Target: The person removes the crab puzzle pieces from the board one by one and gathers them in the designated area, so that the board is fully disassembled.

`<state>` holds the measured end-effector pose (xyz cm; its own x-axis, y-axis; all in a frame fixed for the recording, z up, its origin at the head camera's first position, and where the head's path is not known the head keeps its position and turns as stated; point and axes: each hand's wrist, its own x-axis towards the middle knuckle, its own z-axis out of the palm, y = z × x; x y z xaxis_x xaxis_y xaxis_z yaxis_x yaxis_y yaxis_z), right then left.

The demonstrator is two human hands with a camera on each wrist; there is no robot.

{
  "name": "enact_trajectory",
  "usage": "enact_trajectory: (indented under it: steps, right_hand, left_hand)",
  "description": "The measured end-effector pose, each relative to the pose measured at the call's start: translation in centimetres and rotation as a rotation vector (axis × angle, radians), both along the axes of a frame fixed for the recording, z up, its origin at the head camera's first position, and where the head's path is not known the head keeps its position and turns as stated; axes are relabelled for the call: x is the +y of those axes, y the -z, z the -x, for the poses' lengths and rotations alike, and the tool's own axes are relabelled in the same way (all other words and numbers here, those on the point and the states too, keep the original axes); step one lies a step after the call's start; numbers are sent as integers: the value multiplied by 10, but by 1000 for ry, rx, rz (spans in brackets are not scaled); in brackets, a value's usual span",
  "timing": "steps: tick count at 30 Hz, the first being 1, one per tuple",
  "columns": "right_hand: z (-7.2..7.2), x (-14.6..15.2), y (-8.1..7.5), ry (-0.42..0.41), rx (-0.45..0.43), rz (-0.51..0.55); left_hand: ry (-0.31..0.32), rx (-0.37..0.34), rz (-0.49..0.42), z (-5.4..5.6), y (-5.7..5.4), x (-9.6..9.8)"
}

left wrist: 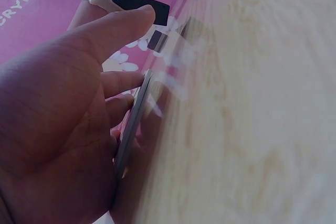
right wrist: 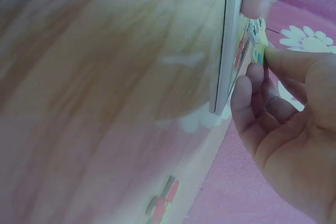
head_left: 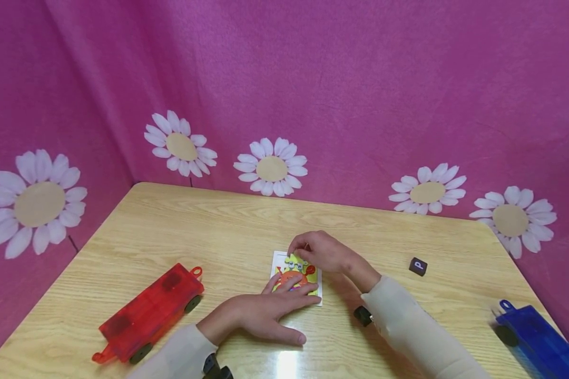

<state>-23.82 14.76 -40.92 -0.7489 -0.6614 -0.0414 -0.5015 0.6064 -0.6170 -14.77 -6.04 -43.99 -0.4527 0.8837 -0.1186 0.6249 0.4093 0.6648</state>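
A small jigsaw board (head_left: pixel 278 261) with a white border lies mid-table and shows an orange-red crab on yellow. My left hand (head_left: pixel 270 313) rests across its near part, fingers spread and straight, covering some of the picture. In the left wrist view the board's edge (left wrist: pixel 134 124) runs along those fingers. My right hand (head_left: pixel 323 252) pinches a yellow jigsaw piece (right wrist: pixel 258 40) with cartoon eyes between thumb and fingers. The piece stands over the board's far part, above the crab's body, tilted up from the board in the right wrist view.
To the left stands a red see-through toy wagon (head_left: pixel 151 310) with black wheels; a blue one (head_left: pixel 540 337) stands at the right edge. A black cube (head_left: pixel 418 266) marked with a letter lies right of the board. In the right wrist view a small flat red-marked piece (right wrist: pixel 163 203) lies apart.
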Motion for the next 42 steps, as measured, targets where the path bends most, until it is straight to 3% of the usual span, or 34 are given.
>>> enact_trajectory:
  steps: [18,26,33,42]
  right_hand:
    - [-5,17,-10,34,75,23]
    - [-12,42,-14,21,118,40]
    - [-21,75,-18,93,112,28]
    - [-25,115,-22,116,109,13]
  left_hand:
    - [-11,33,0,-1,1,0]
    - [-16,23,2,-2,-1,1]
    - [-20,35,5,-2,0,1]
    - [-27,29,3,-2,1,1]
